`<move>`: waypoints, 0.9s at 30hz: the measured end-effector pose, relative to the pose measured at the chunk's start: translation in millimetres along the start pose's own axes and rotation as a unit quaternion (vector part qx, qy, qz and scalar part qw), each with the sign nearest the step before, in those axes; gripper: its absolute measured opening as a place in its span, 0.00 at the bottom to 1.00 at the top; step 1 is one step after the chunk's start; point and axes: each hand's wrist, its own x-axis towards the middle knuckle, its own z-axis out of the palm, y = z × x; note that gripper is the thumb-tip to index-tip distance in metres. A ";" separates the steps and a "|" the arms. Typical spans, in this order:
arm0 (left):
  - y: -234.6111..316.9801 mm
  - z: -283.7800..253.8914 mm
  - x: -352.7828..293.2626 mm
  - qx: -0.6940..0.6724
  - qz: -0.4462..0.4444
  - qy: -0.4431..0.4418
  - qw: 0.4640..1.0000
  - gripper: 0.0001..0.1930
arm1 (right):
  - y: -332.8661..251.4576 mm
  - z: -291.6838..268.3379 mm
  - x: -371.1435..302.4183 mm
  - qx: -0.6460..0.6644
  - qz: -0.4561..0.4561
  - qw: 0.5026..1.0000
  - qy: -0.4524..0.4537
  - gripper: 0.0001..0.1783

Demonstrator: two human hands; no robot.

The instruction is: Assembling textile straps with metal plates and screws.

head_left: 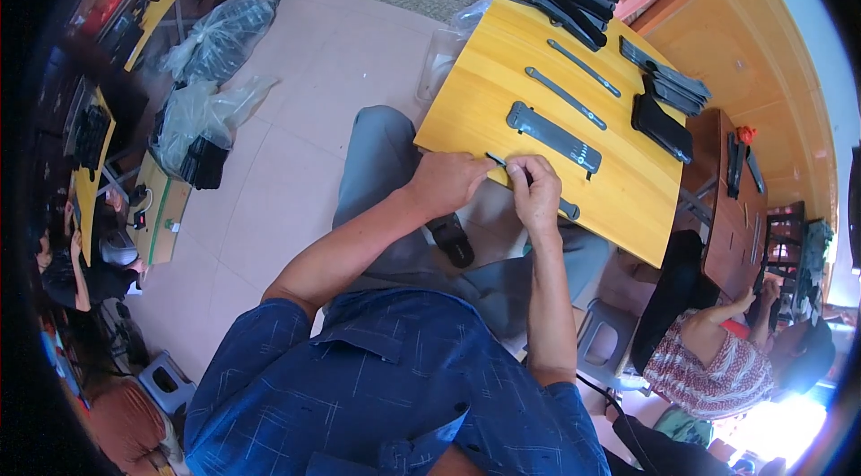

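Strap [496,158], slim and dark, sits between the left hand [448,178] and the right hand [538,193], at the near edge of the yellow counter [493,54]. The left fingers are together, clamped on the strap from nine o'clock. The right fingers curl in from three o'clock, thumb and forefinger closed on it as well. A rounded end [568,209] shows at four o'clock, past the right hand; whether it belongs to the same strap, I cannot tell.

With the hands as the centre of the dial, a wide dark panel [554,137] lies flat at two o'clock, nearest to them. Beyond it, at one o'clock, lie a lower strip [565,97] and an upper strip [583,68], apart and roughly parallel. A black stack [569,5] stands between twelve and one, by the far edge. A grey pile [668,77] is at two o'clock, with a black bundle [662,128] just beside it, between two and three.

Off the counter, a sandal [450,240] shows on the floor at seven o'clock. Clear bags [224,36] are at ten, near a box [161,225] at nine. A brown counter [735,216] is at three, and a seated person [708,359] in a patterned top at four.
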 end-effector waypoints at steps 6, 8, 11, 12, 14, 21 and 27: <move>-5.3 3.8 -0.2 0.003 0.005 -0.007 1.000 0.16 | -1.3 0.0 -0.1 -0.005 -0.007 1.000 0.001 0.03; -0.2 1.1 0.5 -0.011 -0.006 0.009 1.000 0.18 | 0.1 -0.5 -0.3 -0.005 -0.006 1.000 -0.003 0.03; 14.1 -11.1 4.4 -0.007 -0.050 0.000 0.999 0.22 | 4.0 -1.0 -1.7 -0.021 -0.026 0.999 -0.007 0.03; 17.6 -13.3 6.1 0.012 -0.084 -0.025 0.996 0.23 | 5.6 -1.2 -2.4 -0.037 -0.045 0.998 -0.009 0.03; 15.4 -9.1 5.0 0.017 -0.075 -0.032 0.997 0.23 | 1.7 0.0 -4.3 -0.042 -0.062 0.997 -0.004 0.03; 17.8 -4.5 2.9 0.052 -0.066 -0.056 0.995 0.22 | 2.8 1.9 -9.1 -0.074 -0.121 0.990 0.018 0.04; 15.1 -4.3 6.3 0.088 -0.042 -0.082 0.992 0.22 | 0.2 1.8 -9.2 -0.071 -0.137 0.988 0.020 0.04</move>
